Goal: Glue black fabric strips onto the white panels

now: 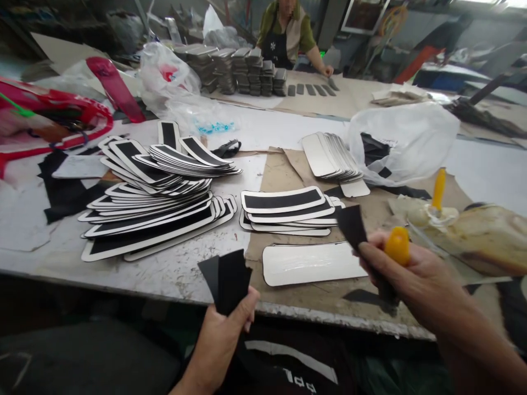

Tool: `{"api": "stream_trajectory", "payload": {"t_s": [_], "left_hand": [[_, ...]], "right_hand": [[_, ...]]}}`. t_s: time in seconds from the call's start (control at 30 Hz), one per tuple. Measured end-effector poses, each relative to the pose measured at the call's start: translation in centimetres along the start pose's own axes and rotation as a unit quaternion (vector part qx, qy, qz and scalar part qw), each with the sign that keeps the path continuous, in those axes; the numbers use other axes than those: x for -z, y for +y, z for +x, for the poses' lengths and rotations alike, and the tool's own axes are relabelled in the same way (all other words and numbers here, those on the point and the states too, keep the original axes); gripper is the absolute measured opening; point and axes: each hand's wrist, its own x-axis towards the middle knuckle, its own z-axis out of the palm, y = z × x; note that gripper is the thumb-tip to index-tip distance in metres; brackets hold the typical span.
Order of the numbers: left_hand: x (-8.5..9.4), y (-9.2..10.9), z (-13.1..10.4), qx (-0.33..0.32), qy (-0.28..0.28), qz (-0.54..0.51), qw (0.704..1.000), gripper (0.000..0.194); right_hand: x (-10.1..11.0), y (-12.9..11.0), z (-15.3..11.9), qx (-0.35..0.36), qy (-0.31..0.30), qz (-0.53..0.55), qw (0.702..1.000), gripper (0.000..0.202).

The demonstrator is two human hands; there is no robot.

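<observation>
My left hand is closed around several black strips fanned out at the table's front edge. In my right hand are a yellow-handled tool and a black strip, held over the right end of a white rounded panel. That panel lies flat, with glossy streaks on its surface. Behind it is a small pile of white panels with black strips on them. A much larger pile of such panels spreads over the left side.
Plain white panels lie fanned behind, beside a plastic bag with black pieces. A yellow-handled brush stands at the right. Across the table, a person touches dark pieces near grey stacks.
</observation>
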Motion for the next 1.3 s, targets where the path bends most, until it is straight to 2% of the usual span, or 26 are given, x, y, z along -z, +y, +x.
{"api": "stream_trajectory", "payload": {"t_s": [0.03,0.1,0.17,0.27,0.37,0.47,0.6,0.8,1.0,1.17,1.23,1.3], "left_hand": [[0.1,0.4,0.6,-0.005,0.016,-0.013,1.000,0.032],[0.0,1.2,1.8,-0.016,0.009,-0.022,1.000,0.033],[-0.4,1.7,2.8,-0.024,-0.018,-0.009,1.000,0.033],[-0.9,2.0,3.8,-0.022,-0.042,0.025,0.999,0.032],[-1.1,2.0,4.3,-0.011,-0.052,0.027,0.998,0.029],[-1.1,1.9,4.6,-0.007,-0.063,0.015,0.998,0.027],[-1.2,2.0,4.8,0.001,-0.043,0.030,0.999,0.028],[-1.4,2.1,5.1,-0.004,-0.015,0.058,0.998,0.028],[-1.8,2.2,5.3,0.000,-0.008,0.062,0.998,0.034],[-2.5,2.4,5.3,0.006,-0.015,0.037,0.999,0.035],[-2.7,2.4,5.4,-0.008,-0.021,0.020,1.000,0.035],[-2.8,2.2,5.5,-0.015,-0.014,0.002,1.000,0.036]], "right_hand": [[0.1,0.0,0.6,0.011,-0.065,-0.049,0.997,0.028],[-0.5,0.3,1.7,0.038,-0.192,-0.113,0.974,0.031],[-1.9,0.6,2.8,0.053,-0.270,-0.142,0.951,0.031],[-4.1,1.2,4.2,0.029,-0.349,-0.151,0.924,0.029],[-5.5,1.6,5.2,0.001,-0.401,-0.162,0.902,0.027],[-6.3,1.8,6.0,0.000,-0.414,-0.194,0.890,0.028],[-6.7,2.1,6.6,0.008,-0.408,-0.231,0.883,0.027],[-6.9,2.3,6.8,0.000,-0.407,-0.243,0.880,0.027],[-6.9,2.3,6.7,-0.011,-0.411,-0.242,0.879,0.023],[-7.5,2.4,6.8,0.013,-0.405,-0.269,0.874,0.024],[-7.3,2.2,6.8,0.023,-0.409,-0.283,0.867,0.023],[-5.9,2.1,6.4,0.022,-0.417,-0.309,0.855,0.022]]}}
